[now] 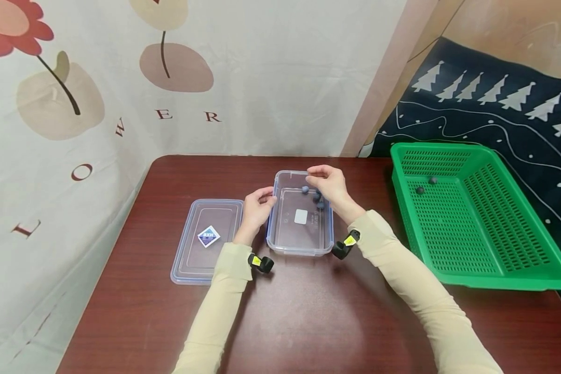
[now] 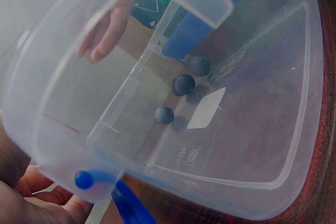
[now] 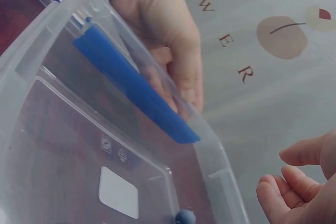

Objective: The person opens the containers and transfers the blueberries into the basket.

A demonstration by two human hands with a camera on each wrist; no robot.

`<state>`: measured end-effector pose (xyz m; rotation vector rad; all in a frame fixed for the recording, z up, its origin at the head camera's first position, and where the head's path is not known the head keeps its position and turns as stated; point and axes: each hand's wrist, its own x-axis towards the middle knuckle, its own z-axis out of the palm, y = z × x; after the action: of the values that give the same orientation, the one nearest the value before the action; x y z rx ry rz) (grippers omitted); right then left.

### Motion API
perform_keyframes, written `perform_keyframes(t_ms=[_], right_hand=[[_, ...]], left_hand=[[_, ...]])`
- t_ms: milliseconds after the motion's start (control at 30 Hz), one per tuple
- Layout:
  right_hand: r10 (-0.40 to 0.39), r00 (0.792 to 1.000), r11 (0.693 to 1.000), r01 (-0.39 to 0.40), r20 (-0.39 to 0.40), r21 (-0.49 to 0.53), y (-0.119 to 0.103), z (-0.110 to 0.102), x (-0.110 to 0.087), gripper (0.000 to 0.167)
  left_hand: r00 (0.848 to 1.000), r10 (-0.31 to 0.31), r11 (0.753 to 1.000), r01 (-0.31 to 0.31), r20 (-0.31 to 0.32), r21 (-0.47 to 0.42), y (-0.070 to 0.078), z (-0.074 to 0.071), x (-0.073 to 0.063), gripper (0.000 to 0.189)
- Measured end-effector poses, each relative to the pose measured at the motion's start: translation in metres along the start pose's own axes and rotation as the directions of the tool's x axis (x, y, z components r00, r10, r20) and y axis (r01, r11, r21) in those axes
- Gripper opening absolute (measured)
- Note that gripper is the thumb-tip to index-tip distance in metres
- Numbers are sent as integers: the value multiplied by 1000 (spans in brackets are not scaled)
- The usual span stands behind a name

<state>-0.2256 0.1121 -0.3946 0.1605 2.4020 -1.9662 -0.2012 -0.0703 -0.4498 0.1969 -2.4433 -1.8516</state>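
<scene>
A clear plastic container (image 1: 290, 239) with blue side latches stands uncovered on the table. Several blueberries (image 1: 305, 189) lie toward its back right; the left wrist view shows three blueberries (image 2: 184, 84) through the wall, beside a white label. Against the container's left side is my left hand (image 1: 258, 210), its fingers bent loosely outside the wall near the latch. My right hand (image 1: 329, 187) hovers over the back right rim. In the right wrist view, thumb and fingers of the right hand (image 3: 304, 182) stand apart with nothing between them.
The container's lid (image 1: 194, 259), with a diamond sticker, lies flat to the left, partly under my left arm. A green slotted basket (image 1: 453, 280) stands at the right with two blueberries (image 1: 432, 180) inside. A printed curtain (image 1: 280, 78) hangs behind the table.
</scene>
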Motion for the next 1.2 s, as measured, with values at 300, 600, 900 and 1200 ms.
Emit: perform_keyframes(t_ms=[300,600,900,1200], right_hand=[[45,998,994,-48,-38,-95,9,12,2,27],[28,997,990,-38,-71,-138,12,20,8,24],[83,991,978,-101,-101,-182,12,27,15,20],[81,992,963,-104,-101,-248,17,33,17,22]], left_hand=[[1000,-4,1000,4,11,2,1,-1,1,28],[1000,4,1000,-3,11,-17,1,0,2,28],[1000,1,1000,-1,7,-21,0,0,2,28],[1000,-7,1000,7,8,-19,0,-1,0,29]])
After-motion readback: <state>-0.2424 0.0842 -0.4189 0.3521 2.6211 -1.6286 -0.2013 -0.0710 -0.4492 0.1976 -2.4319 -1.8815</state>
